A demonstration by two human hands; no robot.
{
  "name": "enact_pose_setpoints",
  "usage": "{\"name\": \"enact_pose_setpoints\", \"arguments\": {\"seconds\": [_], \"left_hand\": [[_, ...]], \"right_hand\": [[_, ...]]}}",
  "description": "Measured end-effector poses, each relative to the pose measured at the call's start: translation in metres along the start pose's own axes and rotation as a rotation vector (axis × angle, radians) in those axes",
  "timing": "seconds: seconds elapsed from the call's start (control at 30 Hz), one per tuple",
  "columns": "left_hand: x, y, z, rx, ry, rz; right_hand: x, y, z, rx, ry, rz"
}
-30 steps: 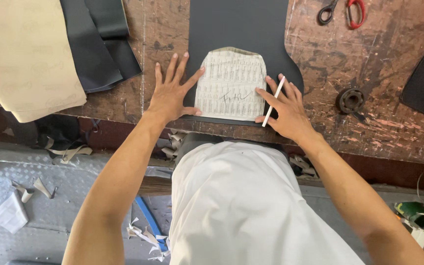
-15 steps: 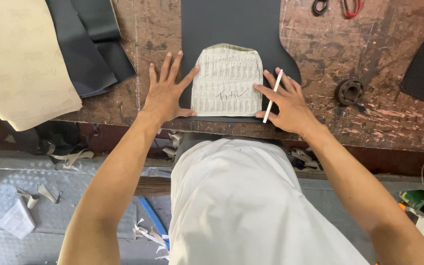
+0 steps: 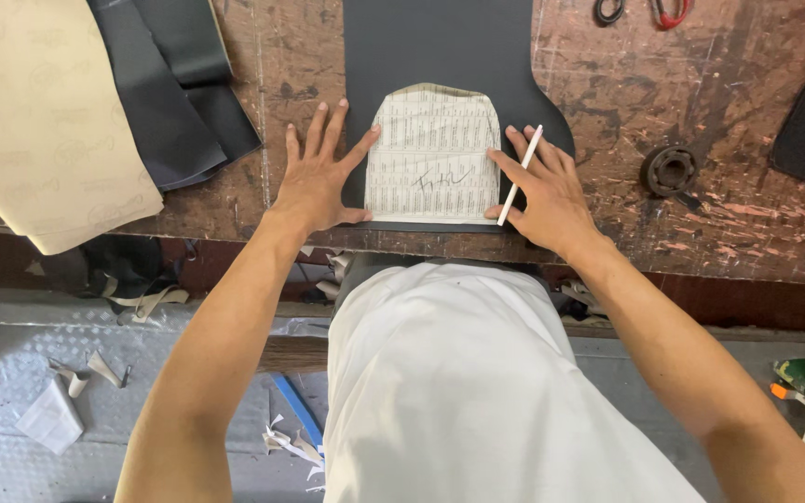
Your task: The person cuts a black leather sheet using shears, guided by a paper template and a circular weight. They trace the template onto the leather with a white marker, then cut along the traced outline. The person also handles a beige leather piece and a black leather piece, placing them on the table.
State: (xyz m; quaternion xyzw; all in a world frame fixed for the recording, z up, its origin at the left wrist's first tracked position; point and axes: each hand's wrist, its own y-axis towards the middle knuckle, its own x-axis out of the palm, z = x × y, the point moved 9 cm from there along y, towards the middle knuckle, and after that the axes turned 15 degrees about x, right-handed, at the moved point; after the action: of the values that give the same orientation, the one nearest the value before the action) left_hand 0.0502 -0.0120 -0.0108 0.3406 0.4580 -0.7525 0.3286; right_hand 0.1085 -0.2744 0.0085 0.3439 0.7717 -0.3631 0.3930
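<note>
I see a scarred brown workbench [image 3: 719, 214] filling the far half of the view. On its far left lies a big cream sheet [image 3: 39, 121], hanging over the near edge, with folded dark grey sheets [image 3: 174, 88] just to its right. At the middle a dark grey leather piece [image 3: 440, 47] runs from the far edge to the near edge. On top of it, close to the near edge, sits a printed paper pattern [image 3: 432, 154] with a rounded far end and a scribble on it.

My left hand [image 3: 320, 182] is spread flat and grasps nothing; its thumb touches the pattern's left edge. My right hand [image 3: 547, 191] presses the pattern's right edge while a thin white marking stick [image 3: 520, 174] sits gripped between its fingers, tilted. Right of that hand lies a small dark metal ring [image 3: 670, 170].
</note>
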Motion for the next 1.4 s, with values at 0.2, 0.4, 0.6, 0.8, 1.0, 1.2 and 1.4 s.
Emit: {"name": "enact_pose_setpoints", "arguments": {"seconds": [0.2, 0.4, 0.6, 0.8, 1.0, 1.2, 1.4], "left_hand": [[0.0, 0.001, -0.001, 0.003, -0.033, 0.023], [0.002, 0.0, -0.002, 0.001, 0.0, 0.024], [0.004, 0.0, -0.003, -0.015, 0.015, -0.008], [0.006, 0.002, -0.003, -0.034, 0.023, -0.034], [0.01, 0.001, -0.005, -0.043, -0.003, -0.031], [0.014, -0.027, 0.007, -0.201, -0.211, 0.343], [0.073, -0.047, 0.009, -0.596, -1.152, 0.63]], "right_hand": [[-0.001, 0.001, -0.001, 0.009, 0.004, -0.014], [-0.001, 0.001, -0.001, 0.019, 0.023, -0.028], [-0.002, 0.001, -0.001, 0.008, 0.038, -0.043], [0.001, 0.002, 0.002, 0.029, 0.02, -0.066], [0.002, 0.002, 0.003, 0.043, 0.013, -0.074], [0.002, 0.002, 0.002, 0.038, 0.036, -0.057], [0.002, 0.002, 0.003, 0.04, 0.039, -0.056]]}}
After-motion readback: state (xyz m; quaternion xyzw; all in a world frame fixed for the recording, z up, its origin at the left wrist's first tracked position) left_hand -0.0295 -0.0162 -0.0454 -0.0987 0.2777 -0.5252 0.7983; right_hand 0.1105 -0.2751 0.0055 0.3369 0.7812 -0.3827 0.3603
